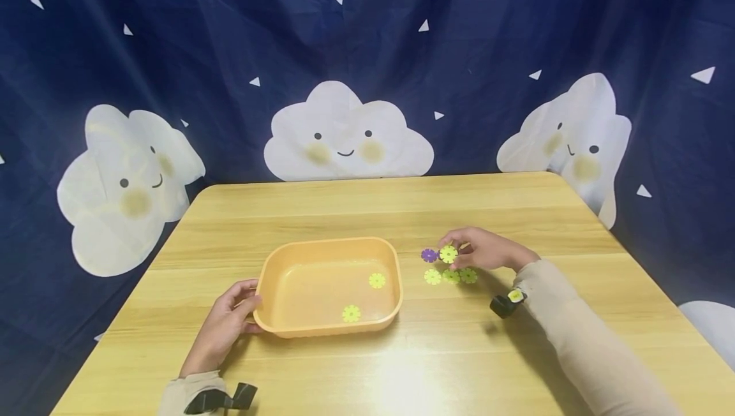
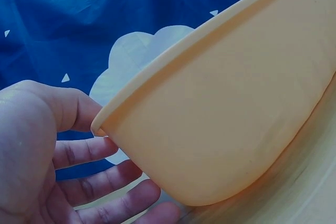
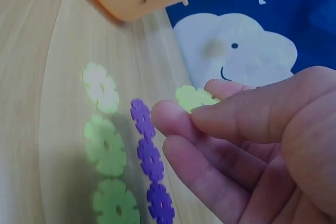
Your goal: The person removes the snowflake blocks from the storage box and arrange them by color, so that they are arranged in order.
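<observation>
An orange plastic basin [image 1: 310,291] stands on the table, with two yellow-green snowflake discs [image 1: 351,313] lying inside. My left hand [image 1: 222,321] holds its left end, thumb over the rim and fingers against the outer wall [image 2: 210,114]. Between thumb and fingertip, my right hand [image 1: 487,249] pinches another yellow-green snowflake disc [image 3: 194,97], raised above the table to the right of the basin. Below it, three yellow-green discs [image 3: 105,145] lie in a row. Beside them runs a row of three purple snowflake discs [image 3: 150,159], partly hidden by my right hand in the head view.
The wooden table [image 1: 321,212] has rounded far corners. Behind it hangs a dark blue curtain [image 1: 390,39] printed with white clouds and triangles. Black straps [image 1: 508,303] are around both wrists.
</observation>
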The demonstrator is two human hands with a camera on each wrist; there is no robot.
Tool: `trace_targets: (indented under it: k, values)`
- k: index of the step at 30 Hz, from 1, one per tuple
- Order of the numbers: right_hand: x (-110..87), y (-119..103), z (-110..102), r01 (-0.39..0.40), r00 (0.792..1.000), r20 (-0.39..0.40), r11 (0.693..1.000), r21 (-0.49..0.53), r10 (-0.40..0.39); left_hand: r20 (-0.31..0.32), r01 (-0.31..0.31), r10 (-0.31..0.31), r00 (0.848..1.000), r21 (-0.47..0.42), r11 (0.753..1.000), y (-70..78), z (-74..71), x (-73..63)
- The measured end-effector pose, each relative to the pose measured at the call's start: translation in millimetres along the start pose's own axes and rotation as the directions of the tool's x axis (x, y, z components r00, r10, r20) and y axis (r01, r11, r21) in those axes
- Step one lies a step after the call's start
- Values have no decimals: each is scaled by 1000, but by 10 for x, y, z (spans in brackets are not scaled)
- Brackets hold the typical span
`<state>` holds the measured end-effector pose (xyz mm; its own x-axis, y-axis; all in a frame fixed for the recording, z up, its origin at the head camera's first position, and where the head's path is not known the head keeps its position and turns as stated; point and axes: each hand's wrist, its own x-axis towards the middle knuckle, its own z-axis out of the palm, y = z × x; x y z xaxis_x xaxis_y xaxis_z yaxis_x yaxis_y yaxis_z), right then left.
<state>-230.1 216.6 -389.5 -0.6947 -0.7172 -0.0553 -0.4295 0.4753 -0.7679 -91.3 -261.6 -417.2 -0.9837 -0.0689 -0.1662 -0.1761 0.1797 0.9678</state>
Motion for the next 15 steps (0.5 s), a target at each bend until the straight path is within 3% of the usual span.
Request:
trace_targets:
  k: [7,15]
  values:
    - [-140,107,8,-48,999,17,999,-13,48,3,43,-43,999,26,999,-51,-19,-54]
    - [-217,169,-92,-49,999,-16,999,-15,48,15,4,-4,1000,14,1000,-26,-26,7]
